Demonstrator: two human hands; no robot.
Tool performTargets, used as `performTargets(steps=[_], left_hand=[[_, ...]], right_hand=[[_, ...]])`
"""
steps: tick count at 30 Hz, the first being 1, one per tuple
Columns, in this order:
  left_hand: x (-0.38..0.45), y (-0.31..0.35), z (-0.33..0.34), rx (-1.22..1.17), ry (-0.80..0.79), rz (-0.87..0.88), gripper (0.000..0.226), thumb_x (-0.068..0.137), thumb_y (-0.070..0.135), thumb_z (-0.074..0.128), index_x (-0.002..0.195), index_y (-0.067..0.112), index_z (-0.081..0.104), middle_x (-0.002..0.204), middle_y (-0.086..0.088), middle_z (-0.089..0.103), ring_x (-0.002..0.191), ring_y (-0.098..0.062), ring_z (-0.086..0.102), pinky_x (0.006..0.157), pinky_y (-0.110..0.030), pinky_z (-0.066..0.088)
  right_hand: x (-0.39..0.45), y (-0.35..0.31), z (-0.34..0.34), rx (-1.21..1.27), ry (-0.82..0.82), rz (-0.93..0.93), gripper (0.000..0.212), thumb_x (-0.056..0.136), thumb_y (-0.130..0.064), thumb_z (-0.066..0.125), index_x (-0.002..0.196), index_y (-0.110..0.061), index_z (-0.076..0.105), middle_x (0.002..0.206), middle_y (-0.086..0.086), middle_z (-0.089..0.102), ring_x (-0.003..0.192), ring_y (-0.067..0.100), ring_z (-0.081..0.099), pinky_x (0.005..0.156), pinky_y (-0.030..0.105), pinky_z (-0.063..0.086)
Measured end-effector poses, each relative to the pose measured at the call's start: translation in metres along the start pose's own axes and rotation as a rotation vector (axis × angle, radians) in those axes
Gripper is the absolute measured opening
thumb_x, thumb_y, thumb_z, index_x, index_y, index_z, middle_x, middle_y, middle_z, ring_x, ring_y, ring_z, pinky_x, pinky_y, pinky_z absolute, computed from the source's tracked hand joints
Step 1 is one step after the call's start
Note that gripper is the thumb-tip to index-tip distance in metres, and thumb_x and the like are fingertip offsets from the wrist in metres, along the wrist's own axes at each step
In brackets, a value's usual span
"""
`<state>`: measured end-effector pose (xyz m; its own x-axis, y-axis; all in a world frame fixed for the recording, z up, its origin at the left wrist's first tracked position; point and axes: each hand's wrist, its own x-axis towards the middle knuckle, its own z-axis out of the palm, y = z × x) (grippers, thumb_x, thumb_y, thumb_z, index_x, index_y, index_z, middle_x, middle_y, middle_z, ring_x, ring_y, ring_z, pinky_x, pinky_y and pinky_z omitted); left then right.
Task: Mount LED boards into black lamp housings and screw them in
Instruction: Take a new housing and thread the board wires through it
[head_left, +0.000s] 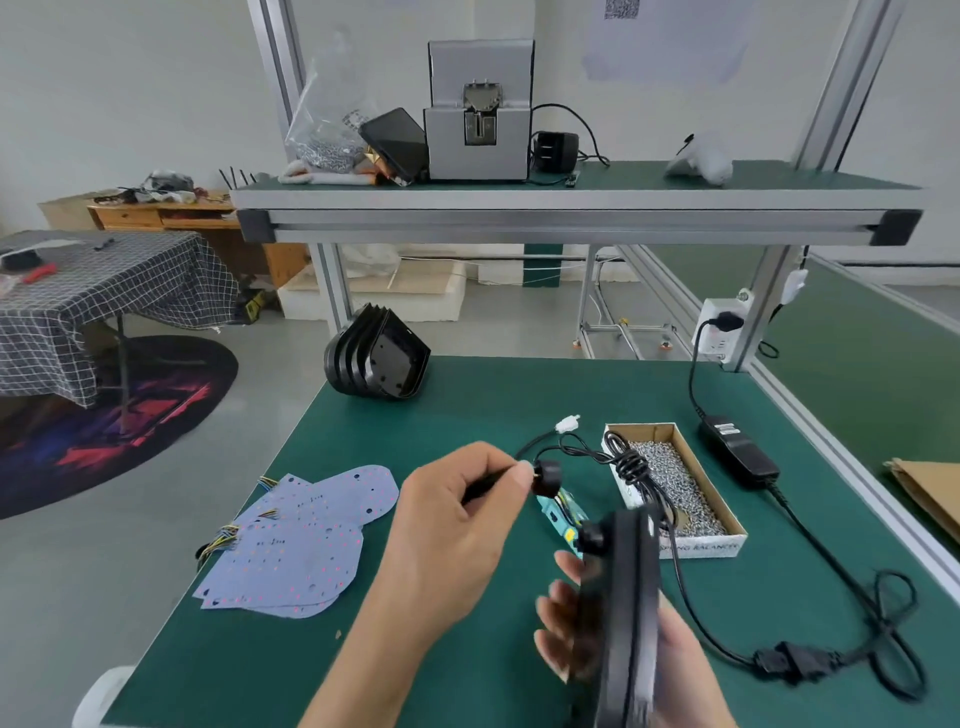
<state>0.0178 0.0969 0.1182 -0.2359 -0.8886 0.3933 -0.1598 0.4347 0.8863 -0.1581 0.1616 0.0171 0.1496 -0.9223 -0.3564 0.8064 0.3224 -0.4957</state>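
Observation:
My right hand grips a black lamp housing edge-on above the green table. My left hand pinches a black cable just behind a round black gland nut, left of the housing. The cable loops back to a white connector. A pile of pale blue LED boards with coloured wires lies at the table's left edge. A stack of black housings stands at the far left corner. A teal electric screwdriver lies partly hidden behind my hands.
A cardboard box of silver screws sits right of my hands. A black power adapter and its cord run along the right side. An aluminium-framed shelf above holds a grey screw feeder.

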Motion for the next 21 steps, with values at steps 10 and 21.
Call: performTargets(steps=[10,21], left_hand=[[0.005,0.030,-0.013,0.279,-0.082,0.127,0.026,0.094,0.042,0.060,0.079,0.020,0.062,0.052,0.009,0.037,0.050,-0.010,0.029,0.048,-0.016,0.026],[0.019,0.037,-0.010,0.295,-0.159,0.097,0.025,0.102,0.029,0.060,0.079,0.021,0.064,0.056,0.013,0.045,0.050,-0.009,0.034,0.049,-0.019,0.028]], right_hand=[[-0.037,-0.068,0.035,-0.468,0.100,-0.684,0.068,0.087,-0.066,0.069,0.137,-0.021,0.067,0.140,0.004,0.067,0.130,0.022,0.063,0.109,0.050,0.046],[-0.029,-0.081,0.107,-1.533,-0.130,-0.894,0.027,0.102,-0.045,0.056,0.122,-0.039,0.074,0.109,-0.022,0.074,0.110,0.005,0.068,0.087,0.021,0.052]])
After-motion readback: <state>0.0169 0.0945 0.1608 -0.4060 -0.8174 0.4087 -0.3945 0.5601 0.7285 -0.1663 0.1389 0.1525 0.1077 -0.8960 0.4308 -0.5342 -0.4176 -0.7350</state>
